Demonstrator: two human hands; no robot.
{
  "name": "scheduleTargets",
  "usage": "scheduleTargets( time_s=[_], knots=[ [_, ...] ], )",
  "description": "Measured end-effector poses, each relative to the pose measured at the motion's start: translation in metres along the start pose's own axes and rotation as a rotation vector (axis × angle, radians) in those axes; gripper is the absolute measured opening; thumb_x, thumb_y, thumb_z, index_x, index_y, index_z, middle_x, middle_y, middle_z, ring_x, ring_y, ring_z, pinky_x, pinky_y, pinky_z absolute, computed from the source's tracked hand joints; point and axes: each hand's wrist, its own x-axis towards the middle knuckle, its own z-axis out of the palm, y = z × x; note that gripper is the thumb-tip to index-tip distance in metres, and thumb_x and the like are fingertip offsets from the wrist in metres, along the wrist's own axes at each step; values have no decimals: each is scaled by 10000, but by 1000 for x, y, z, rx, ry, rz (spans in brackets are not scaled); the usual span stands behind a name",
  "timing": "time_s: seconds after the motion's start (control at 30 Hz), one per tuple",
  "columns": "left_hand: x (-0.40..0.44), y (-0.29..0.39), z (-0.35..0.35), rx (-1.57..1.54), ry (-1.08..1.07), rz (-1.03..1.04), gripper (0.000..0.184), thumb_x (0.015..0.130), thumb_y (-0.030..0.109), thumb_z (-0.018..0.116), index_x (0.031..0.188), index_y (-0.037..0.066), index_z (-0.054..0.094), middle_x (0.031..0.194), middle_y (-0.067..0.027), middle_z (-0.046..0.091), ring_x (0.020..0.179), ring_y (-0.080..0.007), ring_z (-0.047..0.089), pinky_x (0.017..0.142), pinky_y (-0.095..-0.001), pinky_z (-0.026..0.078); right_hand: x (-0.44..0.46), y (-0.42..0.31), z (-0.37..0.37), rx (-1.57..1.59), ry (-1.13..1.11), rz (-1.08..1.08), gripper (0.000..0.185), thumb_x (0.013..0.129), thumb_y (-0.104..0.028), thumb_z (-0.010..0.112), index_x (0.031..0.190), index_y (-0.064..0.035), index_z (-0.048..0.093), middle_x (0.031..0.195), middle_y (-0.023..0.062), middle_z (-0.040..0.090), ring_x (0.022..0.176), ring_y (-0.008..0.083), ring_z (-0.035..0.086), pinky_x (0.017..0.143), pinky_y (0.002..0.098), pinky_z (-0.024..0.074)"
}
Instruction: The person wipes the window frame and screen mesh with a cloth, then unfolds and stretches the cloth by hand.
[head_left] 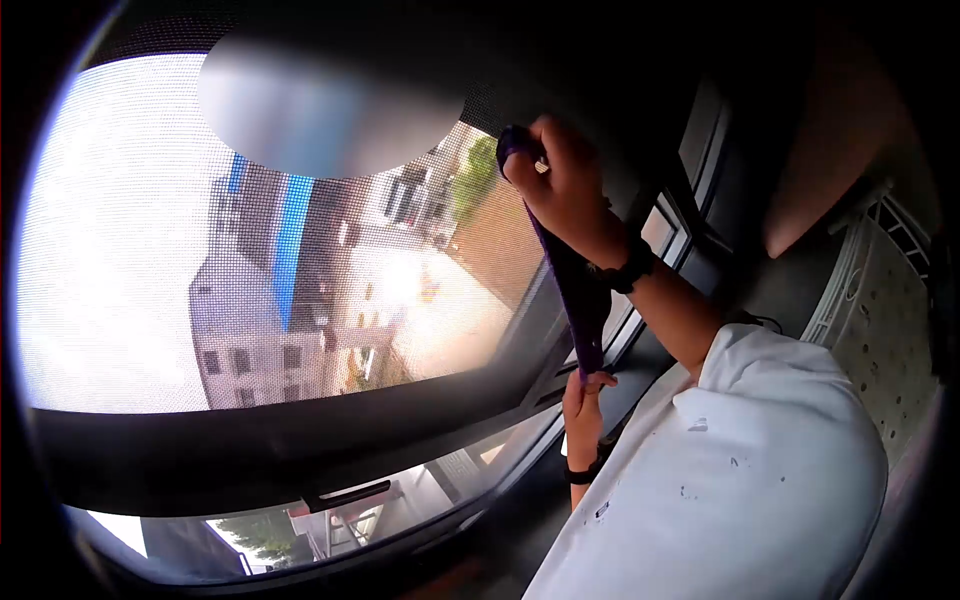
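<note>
A dark purple strip of fabric [567, 285] is stretched between my two hands in front of a window. My right hand [555, 180], higher in the picture, is closed around one end, where the fabric bunches at the fingers. A black band circles that wrist. My left hand [583, 395], lower down, pinches the other end between thumb and fingers, and it also has a black band at the wrist. Beside the strip is the dark window frame [540, 375]. The view is turned sideways.
A mesh screen [130, 260] covers the large pane, with buildings and a street outside. A blurred pale oval [330, 100] hides its upper part. A dark handle [347, 496] sits on the lower frame. At right are a white metal rail [845, 265] and a spotted pale surface [870, 330].
</note>
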Motion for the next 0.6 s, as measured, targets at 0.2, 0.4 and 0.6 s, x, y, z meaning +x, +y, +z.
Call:
scheduleTargets(
  time_s=[0.2,0.4,0.6],
  knots=[
    [13,11,27,113,-218,31,171,985,88,392,927,-16,516,856,-86,604,820,-154,564,824,-296,434,19,20,-29,-24,143,54,178,794,-177,647,829,-49,529,609,75,515,512,185,525,465,292,408],
    [24,26,32,228,-290,78,133,959,21,386,899,-17,499,812,-71,617,789,-128,554,776,-249,419,28,30,-54,-49,189,174,206,826,-208,661,890,-43,557,590,32,525,524,111,527,486,232,412],
    [19,11,-1,240,-113,129,207,894,-76,338,987,-23,516,824,-82,629,779,-135,561,753,-247,426,14,24,-31,8,59,186,220,838,-185,670,970,-27,593,771,105,654,671,208,657,580,280,511]
  ],
)
